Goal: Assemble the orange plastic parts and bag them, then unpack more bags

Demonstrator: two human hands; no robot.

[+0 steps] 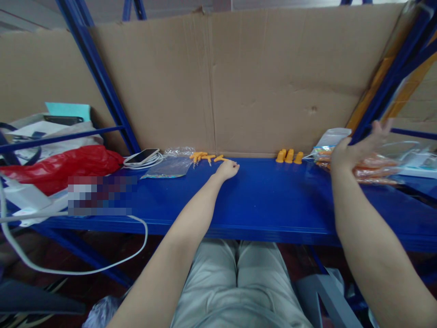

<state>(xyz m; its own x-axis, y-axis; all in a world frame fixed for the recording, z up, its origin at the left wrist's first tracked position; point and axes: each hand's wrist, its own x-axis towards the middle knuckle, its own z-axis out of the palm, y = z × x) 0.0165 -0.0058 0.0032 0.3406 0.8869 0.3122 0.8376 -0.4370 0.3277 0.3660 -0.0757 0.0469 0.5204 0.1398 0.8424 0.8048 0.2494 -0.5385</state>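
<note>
My left hand [228, 170] is closed on the blue shelf, and whatever it holds is hidden by the fingers. Right beside it lies an orange-handled piece [219, 158]. Further left is a cluster of orange handles with thin metal spirals [198, 157], which look like small corkscrews. My right hand [362, 143] is raised at the right, slightly blurred, its fingers apart and nothing in them. Behind and below that hand lie clear bags of orange items [372, 169]. Between my hands, three orange cone-shaped caps [289, 156] stand near the back.
A flat clear plastic bag [169, 166], a phone [142, 156] and a coiled white cable [150, 164] lie to the left. Beyond them is a red bag [64, 166]. Cardboard [273, 82] walls the back. Blue posts [99, 73] rise at both sides.
</note>
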